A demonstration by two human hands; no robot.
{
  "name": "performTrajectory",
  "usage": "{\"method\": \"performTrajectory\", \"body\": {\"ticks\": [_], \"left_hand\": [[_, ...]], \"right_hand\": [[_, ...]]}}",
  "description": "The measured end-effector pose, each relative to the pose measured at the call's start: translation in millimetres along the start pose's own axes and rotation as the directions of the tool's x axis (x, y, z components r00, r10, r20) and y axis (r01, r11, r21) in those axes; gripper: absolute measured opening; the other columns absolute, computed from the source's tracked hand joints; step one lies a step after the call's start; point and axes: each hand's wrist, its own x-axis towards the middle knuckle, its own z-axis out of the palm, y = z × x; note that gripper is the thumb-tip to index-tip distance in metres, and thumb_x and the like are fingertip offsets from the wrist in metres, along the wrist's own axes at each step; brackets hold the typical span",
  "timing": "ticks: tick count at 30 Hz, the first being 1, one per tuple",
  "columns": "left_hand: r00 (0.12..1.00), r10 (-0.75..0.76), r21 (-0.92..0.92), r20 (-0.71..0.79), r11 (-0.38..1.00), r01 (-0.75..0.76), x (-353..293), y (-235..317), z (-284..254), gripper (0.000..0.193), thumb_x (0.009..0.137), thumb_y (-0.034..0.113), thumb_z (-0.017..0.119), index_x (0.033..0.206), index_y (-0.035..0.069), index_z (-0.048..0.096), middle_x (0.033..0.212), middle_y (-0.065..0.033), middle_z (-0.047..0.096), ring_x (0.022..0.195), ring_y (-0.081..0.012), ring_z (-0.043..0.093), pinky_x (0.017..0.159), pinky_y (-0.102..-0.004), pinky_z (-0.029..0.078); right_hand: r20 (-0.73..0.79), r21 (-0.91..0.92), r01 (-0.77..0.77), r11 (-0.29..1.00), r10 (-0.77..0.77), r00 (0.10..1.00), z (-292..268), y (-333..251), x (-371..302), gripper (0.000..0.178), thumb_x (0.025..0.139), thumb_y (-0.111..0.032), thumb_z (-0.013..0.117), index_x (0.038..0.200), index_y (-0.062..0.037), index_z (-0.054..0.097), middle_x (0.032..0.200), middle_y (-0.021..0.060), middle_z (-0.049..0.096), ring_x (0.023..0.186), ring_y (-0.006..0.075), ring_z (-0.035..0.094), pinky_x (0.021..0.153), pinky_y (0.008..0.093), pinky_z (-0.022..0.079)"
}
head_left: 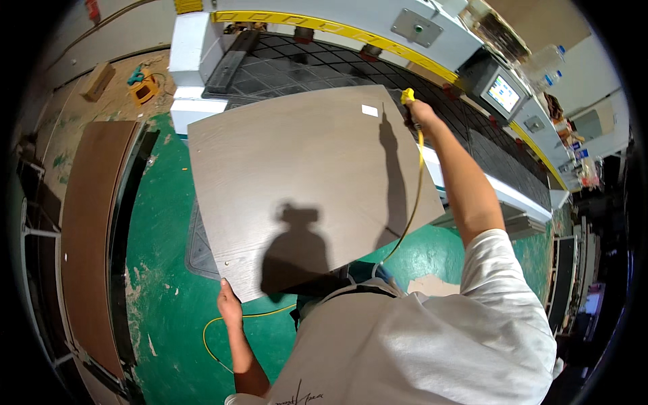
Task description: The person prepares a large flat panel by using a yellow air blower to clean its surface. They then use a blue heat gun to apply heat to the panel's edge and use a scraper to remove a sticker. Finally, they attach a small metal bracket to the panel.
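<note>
Long white machine with yellow edging [351, 25]: spans the far side; its black diamond-patterned bed [283, 67] lies beneath the beam.
Grey-brown wood-grain flat panel [290, 155]: far part over the bed, near part jutting above the green floor [162, 216] — should support at the near edge slip, the overhang could tip the whole piece down.
Brown rectangular board [94, 236]: at left, well apart from the panel.
Thin yellow hose [421, 162]: passes over the panel's right side, with a loop on the floor near the left forearm; a tug could snag it on the edge and pull the panel askew.
Bare left hand [229, 304]: touching the panel's near left corner, thumb at the edge; fingers hidden, so firmness of hold cannot be told.
Bare right hand [422, 116]: closed round a yellow-headed handheld tool [408, 96], by the far right corner — a low swing could scratch the panel's face.
White rectangular sticker [369, 111]: on the panel, near its far edge.
</note>
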Motion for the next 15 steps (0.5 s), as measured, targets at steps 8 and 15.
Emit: {"method": "performTrajectory", "body": {"ticks": [8,15], "left_hand": [[1.0,-0.024,-0.094,0.012,0.995,0.025,2,-18,-3,0.075,0.104,0.057,0.043,0.105,-0.014,0.067,0.092,-0.0169,0.071,0.081,-0.0208,0.058,0.076,-0.0376,0.049],[0.995,-0.095,-0.094,-0.008,0.991,0.093,-7,-36,10,0.072,0.104,0.056,0.042,0.118,-0.01,0.066,0.111,-0.0209,0.072,0.098,-0.0266,0.067,0.088,-0.0378,0.05]], "right_hand": [[0.17,-0.268,-0.133,0.954,0.183,0.968,-140,51,-136,0.041,0.104,-0.039,0.048,0.133,-0.0112,0.052,0.08,0.0006,0.063,0.053,0.008,0.055,0.048,0.024,0.046],[0.078,-0.35,-0.272,0.896,0.317,0.945,-229,146,-239,0.034,0.104,-0.035,0.05,0.124,-0.0091,0.058,0.07,0.0027,0.06,0.053,0.011,0.053,0.05,0.0258,0.043]]}}
